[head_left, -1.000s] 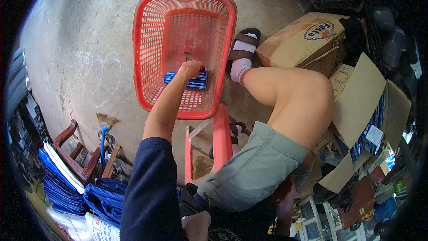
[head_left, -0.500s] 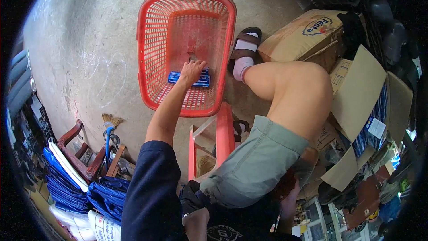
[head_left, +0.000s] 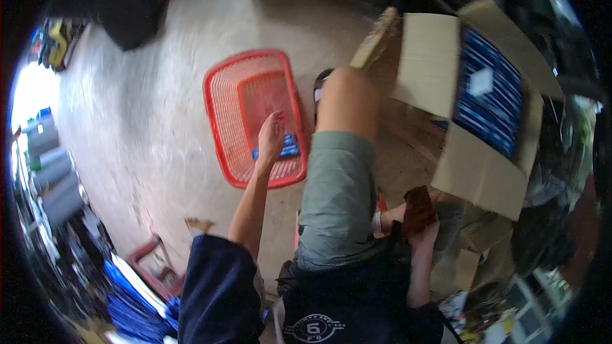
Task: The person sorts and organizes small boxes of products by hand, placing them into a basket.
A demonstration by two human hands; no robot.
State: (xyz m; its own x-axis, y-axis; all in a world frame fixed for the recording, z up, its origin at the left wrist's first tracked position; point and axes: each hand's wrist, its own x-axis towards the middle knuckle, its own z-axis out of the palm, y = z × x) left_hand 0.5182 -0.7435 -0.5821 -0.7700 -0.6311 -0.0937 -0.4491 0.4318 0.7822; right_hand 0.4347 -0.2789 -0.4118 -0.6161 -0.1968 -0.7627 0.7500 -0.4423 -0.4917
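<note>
My left hand [head_left: 272,137] hovers over the red plastic basket [head_left: 213,129], somewhat blurred, with fingers stretched out and nothing visible in them. Below it, small blue boxes [head_left: 290,146] lie at the near end of the basket; the hand covers part of them. At the right of my raised knee, my right hand [head_left: 426,234] is closed around a dark reddish-brown, flat, blocky object [head_left: 419,207] whose kind I cannot make out. Farther right, an open cardboard box [head_left: 428,57] is filled with blue packs [head_left: 488,92], a white label on top.
The basket stands on a concrete floor [head_left: 159,95]. More cardboard lies beneath and beside the open box. Folded blue sheeting [head_left: 131,302] and a reddish wooden piece of furniture [head_left: 143,255] are at the lower left, with a broom head [head_left: 199,224] nearby.
The view has swung right, bringing the open cardboard box further in. My left hand has lifted off the blue boxes, which stay in the basket. My right hand and its brown object show more clearly.
</note>
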